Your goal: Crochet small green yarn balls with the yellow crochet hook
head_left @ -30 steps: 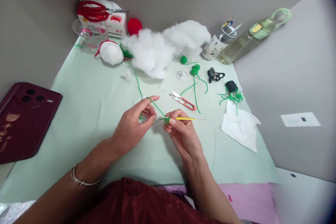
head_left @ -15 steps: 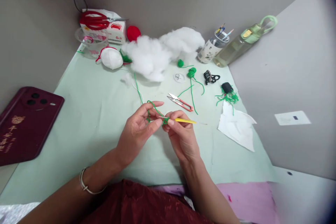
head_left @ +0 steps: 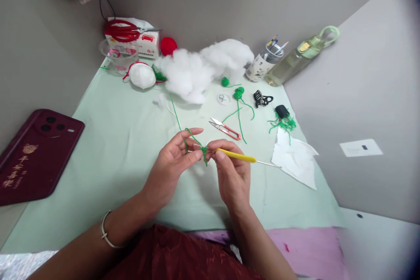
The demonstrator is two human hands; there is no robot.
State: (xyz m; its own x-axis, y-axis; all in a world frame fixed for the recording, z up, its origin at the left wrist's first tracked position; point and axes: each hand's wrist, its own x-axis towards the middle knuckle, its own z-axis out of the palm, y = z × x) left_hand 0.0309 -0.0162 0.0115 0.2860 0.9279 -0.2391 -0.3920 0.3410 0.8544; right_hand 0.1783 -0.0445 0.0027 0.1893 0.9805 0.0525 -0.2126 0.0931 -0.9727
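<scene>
Between thumb and fingers, my left hand point(head_left: 170, 162) pinches a small piece of green crochet point(head_left: 204, 150). Green yarn point(head_left: 175, 109) loops over its raised index finger and runs back across the table. My right hand point(head_left: 231, 170) is closed around a yellow-handled crochet hook point(head_left: 241, 155), whose thin metal end sticks out to the right. The hook's other tip meets the green piece, though the stitch there is too small to make out. Just beyond my hands lie thread snips point(head_left: 226, 129) with orange handles.
White stuffing point(head_left: 187, 74) is heaped at the back. Behind my right hand are green crocheted pieces point(head_left: 239, 92), a black hair claw point(head_left: 262, 99) and white paper point(head_left: 293, 159). A bottle point(head_left: 292, 63) and pen holder point(head_left: 264, 63) stand back right. A maroon phone-like device point(head_left: 39, 155) lies left.
My right hand has shifted slightly right and turned, so more of the yellow handle and rear metal end shows. A green tail now hangs below the piece. The view has moved slightly.
</scene>
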